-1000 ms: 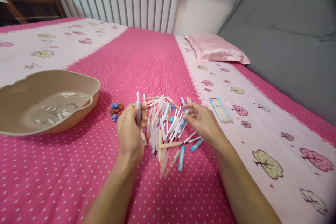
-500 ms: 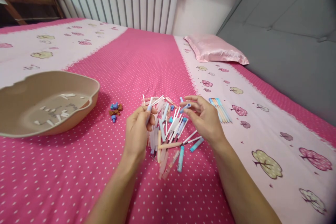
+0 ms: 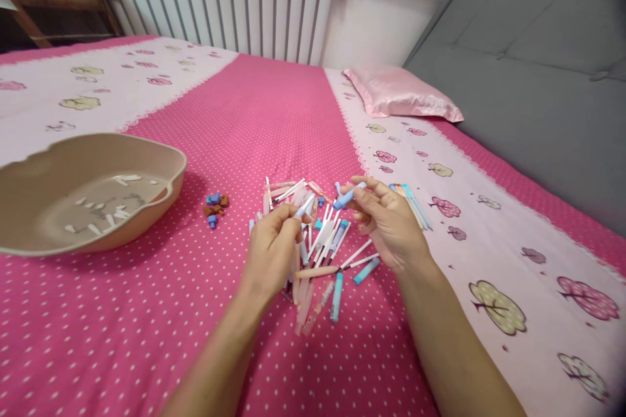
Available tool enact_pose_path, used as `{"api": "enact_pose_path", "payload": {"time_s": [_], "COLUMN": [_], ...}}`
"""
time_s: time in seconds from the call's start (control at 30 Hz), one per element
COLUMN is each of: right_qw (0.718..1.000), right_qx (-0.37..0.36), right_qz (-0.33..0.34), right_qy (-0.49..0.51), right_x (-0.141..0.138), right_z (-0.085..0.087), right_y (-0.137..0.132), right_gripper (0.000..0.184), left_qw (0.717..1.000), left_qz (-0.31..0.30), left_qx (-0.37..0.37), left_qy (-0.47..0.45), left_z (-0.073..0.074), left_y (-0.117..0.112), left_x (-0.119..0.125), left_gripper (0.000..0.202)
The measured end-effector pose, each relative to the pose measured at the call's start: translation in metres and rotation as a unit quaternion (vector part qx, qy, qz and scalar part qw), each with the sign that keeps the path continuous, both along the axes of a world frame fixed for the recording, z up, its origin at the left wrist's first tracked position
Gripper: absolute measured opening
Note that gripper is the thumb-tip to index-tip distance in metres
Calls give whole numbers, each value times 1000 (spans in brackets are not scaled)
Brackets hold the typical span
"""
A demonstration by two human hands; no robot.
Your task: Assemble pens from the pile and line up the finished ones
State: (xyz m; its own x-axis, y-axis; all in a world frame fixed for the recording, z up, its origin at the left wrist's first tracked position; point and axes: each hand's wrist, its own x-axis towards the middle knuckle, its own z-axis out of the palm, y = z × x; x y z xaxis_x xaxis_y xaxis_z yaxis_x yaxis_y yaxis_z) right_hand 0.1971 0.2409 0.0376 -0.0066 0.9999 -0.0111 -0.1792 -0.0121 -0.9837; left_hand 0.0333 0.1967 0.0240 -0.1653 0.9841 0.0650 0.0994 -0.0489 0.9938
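A heap of pastel pen parts point(image 3: 313, 241), with barrels, caps and thin refills, lies on the pink dotted bedspread point(image 3: 147, 313). Just above it, my left hand point(image 3: 274, 251) is closed round a pale lilac pen barrel point(image 3: 304, 208) whose tip points toward my right hand. My right hand point(image 3: 388, 225) pinches a small blue pen cap point(image 3: 345, 197) between thumb and fingers. The cap and the barrel tip are a short way apart. A row of assembled pens point(image 3: 413, 203) lies just right of my right hand.
A tan plastic basin point(image 3: 169, 186) with several small white bits stands at the left. A little cluster of blue and brown pieces point(image 3: 215, 204) lies between basin and heap. A pink pillow point(image 3: 401, 94), a grey headboard point(image 3: 538, 65) and a white radiator point(image 3: 244, 0) lie beyond.
My left hand turned the lilac barrel from upright to pointing right and moved toward the middle. My right hand picked a blue cap out of the heap and lifted it.
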Motion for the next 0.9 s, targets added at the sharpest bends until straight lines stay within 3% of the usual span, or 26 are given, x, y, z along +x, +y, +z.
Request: {"api": "enact_pose_path", "payload": {"time_s": [0.17,0.33,0.63,0.9], "right_qw": [996,992,990,981], "right_qx": [-69,-86,-101,-115], "right_qz": [13,24,25,134], "right_qy": [48,84,98,81], "right_x": [-1,-2,-3,-9], "right_z": [2,1,-2,-3], "right_y": [1,1,1,-7], "right_gripper": [27,19,17,24], "left_qw": [999,996,999,998], "left_qz": [-29,-62,-46,-42], "left_qx": [-6,-5,-10,-7], "left_qy": [39,70,13,-55], "left_z": [0,0,2,2], "left_y": [-1,-2,-3,0], "left_x": [2,3,4,3], "left_gripper": [19,18,18,14]}}
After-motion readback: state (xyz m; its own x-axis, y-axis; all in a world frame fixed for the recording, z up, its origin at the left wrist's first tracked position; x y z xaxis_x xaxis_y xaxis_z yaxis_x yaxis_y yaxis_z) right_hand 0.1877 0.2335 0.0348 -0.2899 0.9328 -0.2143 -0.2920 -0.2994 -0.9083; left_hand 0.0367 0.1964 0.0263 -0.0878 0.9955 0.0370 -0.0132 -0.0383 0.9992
